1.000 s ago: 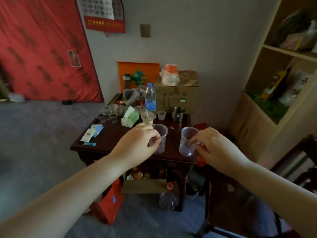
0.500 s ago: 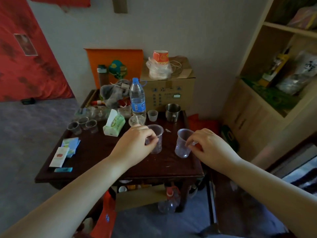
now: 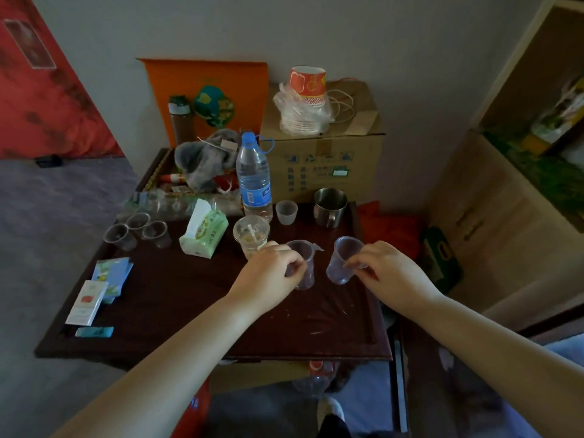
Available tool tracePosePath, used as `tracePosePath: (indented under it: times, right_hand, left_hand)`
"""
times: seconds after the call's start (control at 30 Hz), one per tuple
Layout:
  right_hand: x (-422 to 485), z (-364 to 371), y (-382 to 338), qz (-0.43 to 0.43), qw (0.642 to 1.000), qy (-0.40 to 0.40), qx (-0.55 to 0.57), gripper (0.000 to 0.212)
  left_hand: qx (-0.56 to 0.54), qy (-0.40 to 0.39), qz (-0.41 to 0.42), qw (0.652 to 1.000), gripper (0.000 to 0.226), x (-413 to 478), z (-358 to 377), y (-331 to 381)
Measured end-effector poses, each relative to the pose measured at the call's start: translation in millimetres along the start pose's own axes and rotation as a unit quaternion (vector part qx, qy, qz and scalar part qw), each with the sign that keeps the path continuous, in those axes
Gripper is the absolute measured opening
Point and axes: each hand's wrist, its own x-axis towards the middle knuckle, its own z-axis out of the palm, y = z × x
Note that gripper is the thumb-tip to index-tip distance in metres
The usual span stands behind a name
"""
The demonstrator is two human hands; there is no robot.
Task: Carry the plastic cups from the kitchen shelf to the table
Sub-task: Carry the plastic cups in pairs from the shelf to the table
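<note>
My left hand [image 3: 271, 276] grips a clear plastic cup [image 3: 302, 263] by its side. My right hand [image 3: 390, 273] pinches the rim of a second clear plastic cup [image 3: 343, 260], which tilts toward the left. Both cups hang low over the right half of the dark wooden table [image 3: 177, 311]; whether their bases touch it I cannot tell. Three more clear cups [image 3: 136, 230] stand grouped at the table's far left.
Behind the held cups stand a drink cup with a straw [image 3: 251, 237], a water bottle [image 3: 254, 178], a small frosted cup [image 3: 286, 211] and a steel mug [image 3: 330, 203]. A tissue pack [image 3: 205, 230] and leaflets [image 3: 101, 286] lie left. A cardboard box [image 3: 325, 159] sits behind, a wooden shelf unit [image 3: 505, 197] right.
I have stepped closer, so the table fills more of the view. Both hands have carried their cups forward and down over the tabletop.
</note>
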Motion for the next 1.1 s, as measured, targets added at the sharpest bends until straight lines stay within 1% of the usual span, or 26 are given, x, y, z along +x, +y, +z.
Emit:
tracePosePath:
  times: [0.23,0.37,0.53,0.7,0.93,1.1]
  right_hand:
    - [62.2,25.1,60.4,-0.003,0.998,-0.043,-0.040,0.024]
    - [95.7,49.4,94.6,-0.036,0.994,-0.065,-0.081,0.029]
    - [122.9,81.1,125.0,-0.057,0.991,-0.076,-0.091,0.033]
    - [135.0,107.8,144.0,-0.052,0.992,-0.077,-0.085,0.039]
    - [144.4,128.8,161.7,-0.076,0.990,-0.080,-0.082,0.038]
    - [147.7,136.5,169.7,-0.090,0.989,-0.084,-0.077,0.043]
  left_hand:
    - [0.028,-0.007,-0.039,0.999,0.013,55.0,47.7,-28.1]
    - [0.027,0.006,-0.077,0.997,0.017,82.3,76.2,-43.7]
    - [0.041,0.002,-0.113,0.993,0.024,105.6,110.4,-61.5]
    - [0.055,-0.037,-0.135,0.989,0.028,118.3,139.7,-81.4]
    - [0.086,-0.059,-0.140,0.985,0.024,133.7,165.3,-94.6]
    - [0.108,-0.065,-0.147,0.981,0.025,139.4,175.9,-102.6]
